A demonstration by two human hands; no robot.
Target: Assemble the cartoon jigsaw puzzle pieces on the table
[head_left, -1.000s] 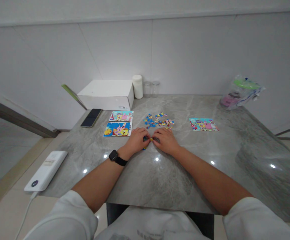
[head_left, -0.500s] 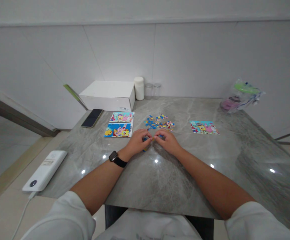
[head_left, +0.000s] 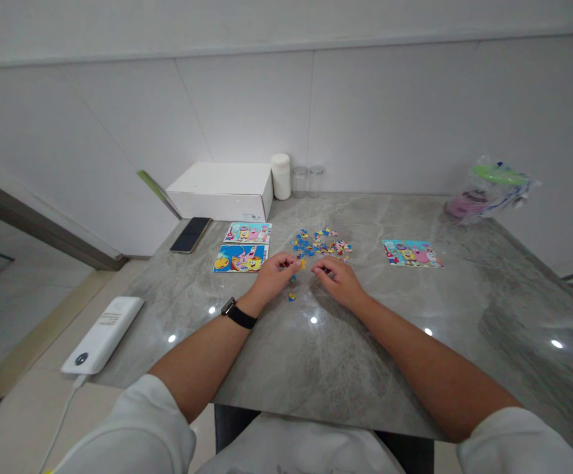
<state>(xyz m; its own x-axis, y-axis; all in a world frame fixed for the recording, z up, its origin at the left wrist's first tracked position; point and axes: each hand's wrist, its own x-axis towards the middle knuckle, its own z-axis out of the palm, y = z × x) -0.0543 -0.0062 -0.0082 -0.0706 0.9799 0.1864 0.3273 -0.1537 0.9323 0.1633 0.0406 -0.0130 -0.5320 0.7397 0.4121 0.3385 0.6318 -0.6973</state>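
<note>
Left hand (head_left: 275,275) pinched a yellow puzzle piece (head_left: 303,263) just on the pile's near side; right hand (head_left: 338,280) curled near the pile (head_left: 308,247), holding what I couldn't tell.

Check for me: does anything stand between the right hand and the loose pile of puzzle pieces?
Nothing visible does. The right hand is just on the near side of the puzzle pieces. The left hand, with a yellow piece at its fingertips, is off to the left, not in between.

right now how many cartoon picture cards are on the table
3: a blue card and a turquoise card left of the puzzle pieces, another turquoise card right of them.
</note>
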